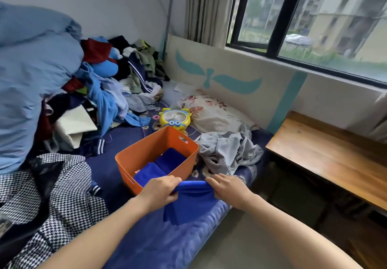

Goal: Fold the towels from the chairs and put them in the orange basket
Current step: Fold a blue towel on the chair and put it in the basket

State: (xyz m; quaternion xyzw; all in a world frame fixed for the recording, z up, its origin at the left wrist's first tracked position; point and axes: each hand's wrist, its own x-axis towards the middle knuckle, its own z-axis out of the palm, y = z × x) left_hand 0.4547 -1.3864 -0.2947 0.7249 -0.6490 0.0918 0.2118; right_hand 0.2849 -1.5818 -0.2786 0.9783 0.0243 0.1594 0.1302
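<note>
Honestly the blue towel (pixel 190 203) looks light and floppy, so its top corners seem the right hold. Left grip (pixel 161 191) and right grip (pixel 228 191) each pinch one, with the towel hanging just in front of the orange basket (pixel 150 147).

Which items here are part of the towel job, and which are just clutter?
Job: blue towel, gripped by left hand and right hand; orange basket; folded blue towels inside it.
Clutter: yellow fan, floral pillow, grey garment, clothes pile, houndstooth cloth, wooden desk.
</note>
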